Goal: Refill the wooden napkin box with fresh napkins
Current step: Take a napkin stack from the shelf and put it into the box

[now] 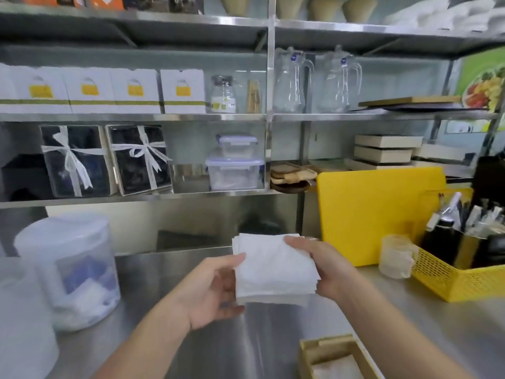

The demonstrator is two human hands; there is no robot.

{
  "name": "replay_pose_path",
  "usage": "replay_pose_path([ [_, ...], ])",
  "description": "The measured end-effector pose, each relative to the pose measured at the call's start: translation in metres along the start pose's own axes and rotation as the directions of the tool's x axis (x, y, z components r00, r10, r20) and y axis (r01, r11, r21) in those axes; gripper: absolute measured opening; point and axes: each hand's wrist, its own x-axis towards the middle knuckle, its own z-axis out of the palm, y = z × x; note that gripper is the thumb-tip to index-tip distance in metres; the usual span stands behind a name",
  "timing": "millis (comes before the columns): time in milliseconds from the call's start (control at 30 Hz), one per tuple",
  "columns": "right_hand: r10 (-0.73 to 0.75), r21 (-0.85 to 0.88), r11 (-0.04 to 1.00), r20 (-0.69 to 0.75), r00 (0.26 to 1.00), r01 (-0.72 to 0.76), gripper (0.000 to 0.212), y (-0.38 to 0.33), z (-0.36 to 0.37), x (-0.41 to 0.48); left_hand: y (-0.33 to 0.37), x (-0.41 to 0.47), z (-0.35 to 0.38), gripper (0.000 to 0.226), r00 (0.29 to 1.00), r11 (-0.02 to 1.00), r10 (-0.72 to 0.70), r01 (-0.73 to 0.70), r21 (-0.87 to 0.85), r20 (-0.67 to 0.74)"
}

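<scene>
A stack of white napkins (274, 268) is held above the steel counter between both hands. My left hand (216, 289) grips its left edge, thumb on top. My right hand (323, 265) holds the right edge, fingers over the top. The wooden napkin box (332, 348) sits at the bottom edge, below my right forearm. It is open on top, with a few napkins lying low inside, and is partly cut off by the frame.
A yellow mesh basket (459, 281) with bottles and utensils stands at the right, a yellow cutting board (374, 212) behind it. A small plastic cup (397, 259) sits beside the basket. A clear lidded tub (68, 269) stands left. Steel shelves (136, 117) hold boxes, jugs and containers.
</scene>
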Motion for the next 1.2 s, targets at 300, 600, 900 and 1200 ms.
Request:
replay_pose_path([
  [300, 0.118, -0.087, 0.988, -0.111, 0.987, -0.128, 0.030, 0.027, -0.084, -0.039, -0.056, 0.004, 0.062, 0.038, 0.997, 0.997, -0.072, 0.072, 0.005, -0.009],
  [600, 0.168, -0.249, 0.951, -0.078, 0.983, -0.182, 0.020, 0.052, -0.158, -0.076, -0.119, 0.008, 0.105, 0.010, 0.954, 0.949, -0.296, 0.288, 0.128, 0.049],
  [900, 0.192, -0.271, 0.934, -0.162, 0.968, -0.231, 0.009, 0.098, -0.183, -0.059, -0.162, 0.024, 0.113, 0.025, 0.918, 0.912, -0.393, 0.397, 0.101, -0.056],
  [1200, 0.066, -0.312, 0.939, -0.242, 0.968, -0.142, 0.016, 0.115, -0.178, -0.029, -0.169, 0.050, 0.114, 0.006, 0.954, 0.945, -0.186, 0.239, 0.225, -0.235],
])
